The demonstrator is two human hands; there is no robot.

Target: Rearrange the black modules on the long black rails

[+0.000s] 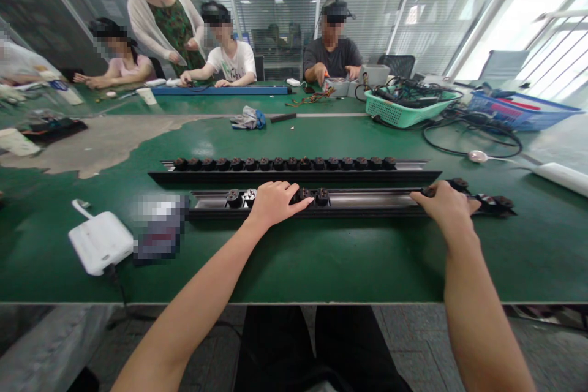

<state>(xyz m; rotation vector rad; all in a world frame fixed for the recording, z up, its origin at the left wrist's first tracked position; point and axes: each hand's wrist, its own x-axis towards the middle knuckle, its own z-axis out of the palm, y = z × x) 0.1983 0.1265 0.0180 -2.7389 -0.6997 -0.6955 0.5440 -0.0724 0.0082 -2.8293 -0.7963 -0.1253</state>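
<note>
A long black power strip housing (372,202) lies across the table before me, its open channel holding several black socket modules (322,196) towards the left and one whitish-looking one. My left hand (275,202) is laid over these modules, fingers bent over the housing's far side and thumb along the near side. At the housing's right end, my right hand (448,205) is closed, thumb and fingers around a small black piece (429,192) that looks like a socket module; the fingers partly hide it. More black modules (498,203) lie just right of that hand.
Behind lies a second black strip (294,176) with a row of sockets. A white adapter (101,244) and a pixelated pouch (160,233) sit left. Gloves (248,118), a green basket of cables (408,107) and a blue basket (523,111) stand farther back. Several people are opposite.
</note>
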